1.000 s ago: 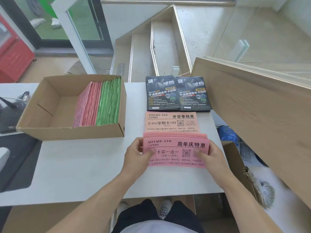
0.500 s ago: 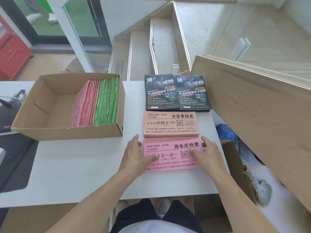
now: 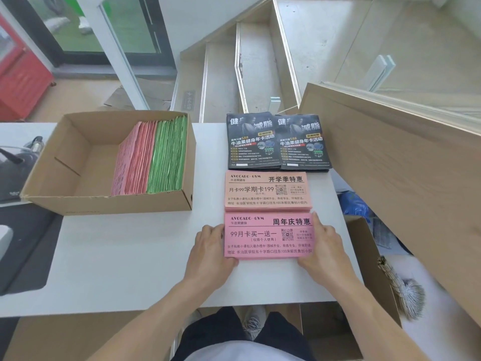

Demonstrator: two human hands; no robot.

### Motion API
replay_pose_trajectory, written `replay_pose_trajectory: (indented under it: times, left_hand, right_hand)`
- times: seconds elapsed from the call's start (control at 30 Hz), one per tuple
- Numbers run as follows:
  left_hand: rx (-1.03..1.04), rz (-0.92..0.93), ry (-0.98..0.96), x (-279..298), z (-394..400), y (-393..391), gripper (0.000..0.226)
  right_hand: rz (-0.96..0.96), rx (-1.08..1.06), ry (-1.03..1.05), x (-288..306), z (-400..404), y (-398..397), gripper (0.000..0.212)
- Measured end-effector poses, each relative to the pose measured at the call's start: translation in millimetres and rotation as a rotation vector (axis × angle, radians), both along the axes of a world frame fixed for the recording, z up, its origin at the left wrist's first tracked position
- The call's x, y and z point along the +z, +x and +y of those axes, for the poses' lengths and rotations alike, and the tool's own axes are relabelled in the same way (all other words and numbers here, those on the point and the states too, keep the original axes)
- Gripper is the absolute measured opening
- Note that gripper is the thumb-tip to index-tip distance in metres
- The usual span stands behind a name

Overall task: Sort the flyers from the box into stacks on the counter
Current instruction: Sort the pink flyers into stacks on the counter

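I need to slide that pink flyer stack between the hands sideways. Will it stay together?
Probably not by itself: the pink stack is loose thin sheets, likely to fan or shear. The white counter looks smooth, so it should slide easily. Left hand and right hand bracing its ends should help.

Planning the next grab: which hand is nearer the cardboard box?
Left. The left hand lies just below the cardboard box; the right hand sits farther right, across the pink stack.
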State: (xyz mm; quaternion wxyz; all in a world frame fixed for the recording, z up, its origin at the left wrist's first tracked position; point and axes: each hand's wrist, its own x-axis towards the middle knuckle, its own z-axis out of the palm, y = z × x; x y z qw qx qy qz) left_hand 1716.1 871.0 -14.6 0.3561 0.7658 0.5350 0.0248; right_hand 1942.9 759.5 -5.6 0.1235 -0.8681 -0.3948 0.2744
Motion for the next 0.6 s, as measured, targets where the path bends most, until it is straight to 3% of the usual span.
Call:
replay_pose_trajectory:
  times: [0.23,0.4,0.53,0.6]
  left_hand:
    - [0.007,-0.018,0.017,-1.0,-2.8,0.6,0.057]
    - [0.079,-0.062,-0.026,6.9,-3.3,-11.7,0.092]
    - [0.181,-0.354,0.260,36.0,4.4,-41.1,0.050]
    - [0.227,-0.413,0.420,54.5,19.4,-61.1,0.040]
  right_hand:
    - [0.011,0.004,-0.010,8.6,0.2,1.0,0.102]
    - [0.006,-0.009,0.027,44.5,12.9,0.6,0.106]
    - [0.034,-0.044,0.357,74.5,48.8,-19.0,0.070]
    - [0.062,0.013,0.439,81.7,74.0,-38.1,0.056]
